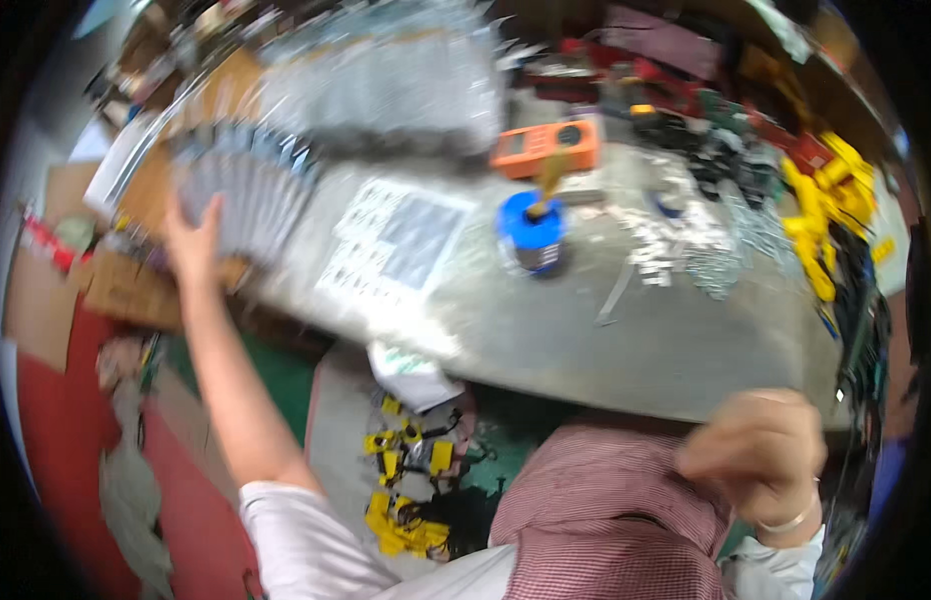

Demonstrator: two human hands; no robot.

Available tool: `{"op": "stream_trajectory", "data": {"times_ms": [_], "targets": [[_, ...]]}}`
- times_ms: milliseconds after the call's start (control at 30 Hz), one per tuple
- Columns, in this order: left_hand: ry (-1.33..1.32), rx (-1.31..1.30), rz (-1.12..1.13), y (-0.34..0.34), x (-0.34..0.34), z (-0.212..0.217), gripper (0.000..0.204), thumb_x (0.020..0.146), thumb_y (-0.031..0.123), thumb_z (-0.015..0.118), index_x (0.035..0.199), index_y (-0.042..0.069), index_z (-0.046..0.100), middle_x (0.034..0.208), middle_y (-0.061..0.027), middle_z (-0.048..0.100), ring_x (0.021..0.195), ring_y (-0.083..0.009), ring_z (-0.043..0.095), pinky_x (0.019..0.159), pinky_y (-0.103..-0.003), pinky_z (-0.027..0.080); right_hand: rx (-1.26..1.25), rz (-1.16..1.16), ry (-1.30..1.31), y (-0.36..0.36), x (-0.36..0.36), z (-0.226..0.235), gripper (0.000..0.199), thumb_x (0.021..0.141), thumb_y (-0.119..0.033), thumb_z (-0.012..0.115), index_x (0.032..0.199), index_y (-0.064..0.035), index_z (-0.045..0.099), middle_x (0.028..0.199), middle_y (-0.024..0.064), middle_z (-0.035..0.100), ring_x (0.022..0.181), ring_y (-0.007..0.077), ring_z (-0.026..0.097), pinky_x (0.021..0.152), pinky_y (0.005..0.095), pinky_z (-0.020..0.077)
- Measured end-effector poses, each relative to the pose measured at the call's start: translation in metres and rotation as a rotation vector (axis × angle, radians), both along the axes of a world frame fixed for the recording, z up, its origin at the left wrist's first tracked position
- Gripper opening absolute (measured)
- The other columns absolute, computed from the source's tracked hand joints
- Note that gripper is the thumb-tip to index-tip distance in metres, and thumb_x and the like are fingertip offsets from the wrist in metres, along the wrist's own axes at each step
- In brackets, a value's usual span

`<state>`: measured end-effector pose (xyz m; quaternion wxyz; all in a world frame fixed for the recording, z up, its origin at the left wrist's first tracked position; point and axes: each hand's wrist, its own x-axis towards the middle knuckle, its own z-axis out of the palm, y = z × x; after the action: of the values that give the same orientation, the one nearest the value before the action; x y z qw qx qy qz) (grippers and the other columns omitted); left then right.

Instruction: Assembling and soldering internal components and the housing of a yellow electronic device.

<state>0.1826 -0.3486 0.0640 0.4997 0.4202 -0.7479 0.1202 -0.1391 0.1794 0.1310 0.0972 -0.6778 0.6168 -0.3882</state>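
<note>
My left hand [193, 240] reaches out at the far left, its thumb and fingers spread, at the near edge of a fanned row of flat greyish pieces [241, 195]. Whether it touches them I cannot tell. Over my lap, by the table's front edge, my right hand [761, 445] is smeared by motion; it looks curled, but its fingers are unclear. On the table [616, 350] lies a sheet with printed white and grey areas [401, 245]. To its right stands a blue tin [533, 235] with a brush [549, 180] sticking out.
Behind the tin lies an orange meter [546, 148]. Clear plastic-wrapped pieces [396, 95] fill the back. Small white parts [661, 245], metal pieces [714, 265] and yellow parts [831, 195] lie at the right. More yellow parts [411, 520] lie below the table edge.
</note>
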Motion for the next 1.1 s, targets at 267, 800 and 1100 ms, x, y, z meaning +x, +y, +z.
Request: {"op": "stream_trajectory", "data": {"times_ms": [267,800,1100], "targets": [[-0.084,-0.055,0.175,-0.088,0.050,0.024,0.039,0.100,0.031,0.054,0.120,0.000,0.065,0.111,-0.0181,0.068,0.103,-0.0299,0.064,0.090,-0.037,0.047,0.150,-0.527,-0.290,0.074,-0.094,-0.053,0.027,0.076,0.011,0.051,0.091,0.0005,0.070,0.079,0.0123,0.067,0.065,0.0224,0.066,0.062,0.0311,0.0539],[-0.641,-0.241,-1.153,0.385,-0.262,-0.010,0.022,0.076,0.010,0.065,0.096,0.003,0.070,0.071,-0.0012,0.054,0.061,-0.0167,0.053,0.052,-0.030,0.040,0.381,-0.663,0.397,-0.094,-0.263,-0.120,0.027,0.074,-0.028,0.076,0.092,-0.0074,0.072,0.097,0.0146,0.068,0.095,0.0332,0.067,0.081,0.0436,0.0541],[-0.624,0.492,-1.385,0.450,-0.316,-0.018,0.076,0.064,0.033,0.084,0.125,0.000,0.052,0.122,-0.0192,0.055,0.115,-0.0383,0.052,0.096,-0.047,0.043,-0.045,-0.464,0.232,-0.032,-0.296,-0.108,0.021,0.074,-0.022,0.076,0.081,-0.0041,0.067,0.081,0.0098,0.066,0.074,0.0249,0.066,0.066,0.0348,0.0530]]}}
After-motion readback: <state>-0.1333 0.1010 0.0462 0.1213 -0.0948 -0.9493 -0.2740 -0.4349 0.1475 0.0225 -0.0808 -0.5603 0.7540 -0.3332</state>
